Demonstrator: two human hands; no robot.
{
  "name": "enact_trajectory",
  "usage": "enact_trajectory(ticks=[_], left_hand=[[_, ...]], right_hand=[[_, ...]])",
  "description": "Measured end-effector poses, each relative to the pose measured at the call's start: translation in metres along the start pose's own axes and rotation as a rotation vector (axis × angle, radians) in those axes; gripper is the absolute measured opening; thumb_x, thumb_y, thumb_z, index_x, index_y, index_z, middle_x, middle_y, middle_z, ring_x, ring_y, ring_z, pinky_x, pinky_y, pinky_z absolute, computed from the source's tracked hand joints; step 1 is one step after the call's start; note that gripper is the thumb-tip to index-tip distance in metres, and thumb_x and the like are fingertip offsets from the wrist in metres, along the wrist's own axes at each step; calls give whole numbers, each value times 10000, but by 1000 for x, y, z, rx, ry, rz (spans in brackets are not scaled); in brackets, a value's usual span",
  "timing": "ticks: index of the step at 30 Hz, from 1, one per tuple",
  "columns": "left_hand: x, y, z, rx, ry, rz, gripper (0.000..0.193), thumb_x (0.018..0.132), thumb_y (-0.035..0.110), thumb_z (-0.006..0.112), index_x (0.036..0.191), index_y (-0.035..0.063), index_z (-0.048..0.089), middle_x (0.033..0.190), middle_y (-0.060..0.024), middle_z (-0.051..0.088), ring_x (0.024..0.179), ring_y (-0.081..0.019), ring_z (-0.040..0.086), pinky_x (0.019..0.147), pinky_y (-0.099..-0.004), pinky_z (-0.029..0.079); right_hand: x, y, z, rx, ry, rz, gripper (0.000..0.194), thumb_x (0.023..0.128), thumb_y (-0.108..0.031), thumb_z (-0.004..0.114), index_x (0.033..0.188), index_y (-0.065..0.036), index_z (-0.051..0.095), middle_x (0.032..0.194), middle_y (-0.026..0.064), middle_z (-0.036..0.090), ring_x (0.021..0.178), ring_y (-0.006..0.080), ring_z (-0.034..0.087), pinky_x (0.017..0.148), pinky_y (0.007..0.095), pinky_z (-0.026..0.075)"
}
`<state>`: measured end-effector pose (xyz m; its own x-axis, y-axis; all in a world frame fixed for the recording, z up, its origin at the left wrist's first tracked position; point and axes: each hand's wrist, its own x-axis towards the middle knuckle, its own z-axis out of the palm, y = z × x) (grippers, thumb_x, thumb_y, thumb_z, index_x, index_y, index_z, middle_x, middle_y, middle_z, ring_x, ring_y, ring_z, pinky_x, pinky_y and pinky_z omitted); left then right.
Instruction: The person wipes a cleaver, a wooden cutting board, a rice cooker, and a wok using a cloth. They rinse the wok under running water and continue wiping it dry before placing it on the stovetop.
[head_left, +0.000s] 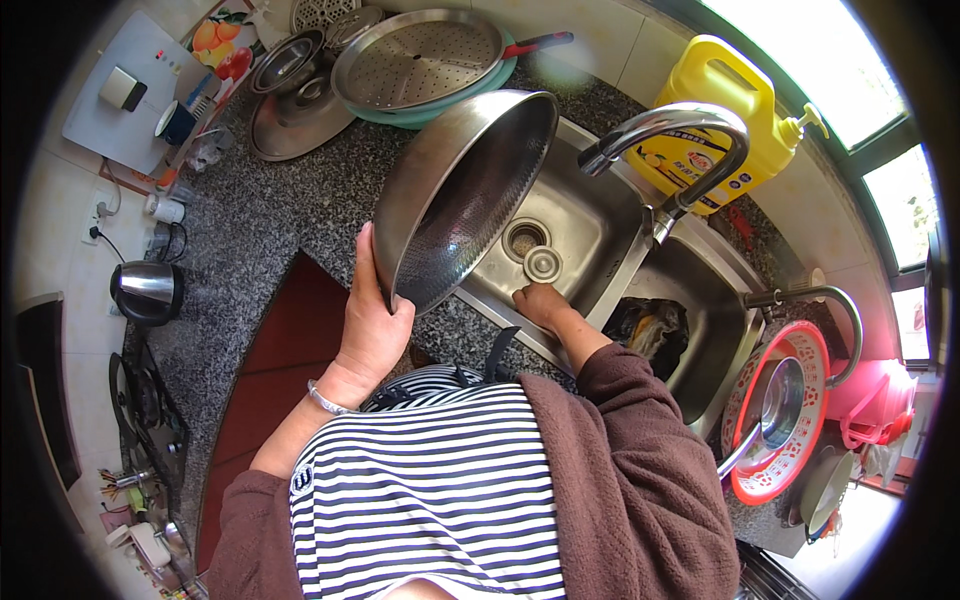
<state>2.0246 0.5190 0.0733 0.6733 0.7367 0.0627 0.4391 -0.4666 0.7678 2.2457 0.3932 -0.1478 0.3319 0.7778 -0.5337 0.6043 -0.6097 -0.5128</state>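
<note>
A large metal wok (465, 202) with a textured inner face is tilted on its side at the left edge of the sink. My left hand (379, 292) grips its near rim, thumb on the rim and fingers against the outside. In the left basin of the stainless steel double sink (592, 202), my right hand (541, 304) is low by the near wall, its fingers curled at a round metal drain strainer (543, 264). Whether the fingers hold the strainer I cannot tell. The open drain (526, 238) lies just beyond it. A chrome faucet (667, 142) arches over the basin.
A yellow detergent jug (712, 127) stands behind the faucet. A black plastic bag (649, 330) lies in the right basin. Beyond that basin is a red-rimmed basin (780, 412) holding a metal bowl. A perforated steamer tray (420, 60) and a pot lid (296, 124) rest on the granite counter.
</note>
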Motion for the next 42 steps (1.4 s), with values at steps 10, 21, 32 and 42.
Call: enact_trajectory(ticks=[10, 21, 32, 42], left_hand=[[-1, 2, 1, 18, 1, 16, 818, 806, -17, 535, 1499, 48, 106, 1475, -273, 303, 1351, -419, 352, 1104, -397, 345], [-2, 2, 0, 26, -20, 23, 842, 801, -14, 516, 1507, 71, 66, 1472, -287, 289, 1347, -434, 348, 1107, -416, 342], [-2, 1, 1, 28, -16, 61, 859, 787, -33, 530, 1506, 58, 68, 1476, -279, 288, 1350, -427, 345, 1102, -405, 354], [-2, -3, 1, 17, -12, 83, 863, 790, -37, 538, 1506, 66, 68, 1476, -266, 292, 1345, -429, 346, 1094, -412, 366]], right_hand=[[-3, -1, 0, 20, 46, -12, 479, 890, -343, 410, 913, 35, 703, 1002, 284, 650, 967, 426, 623, 899, 453, 475], [5, 6, 5, -23, 16, -32, 501, 897, -355, 389, 980, 33, 694, 1074, 261, 643, 1034, 400, 612, 923, 443, 470], [1, 4, 5, 23, 47, -28, 491, 906, -348, 396, 942, 37, 697, 1029, 283, 645, 1004, 423, 611, 923, 446, 460], [-11, -5, -3, 228, 97, 40, 520, 902, -420, 466, 1063, 41, 644, 1086, 293, 636, 1056, 403, 610, 944, 427, 455]])
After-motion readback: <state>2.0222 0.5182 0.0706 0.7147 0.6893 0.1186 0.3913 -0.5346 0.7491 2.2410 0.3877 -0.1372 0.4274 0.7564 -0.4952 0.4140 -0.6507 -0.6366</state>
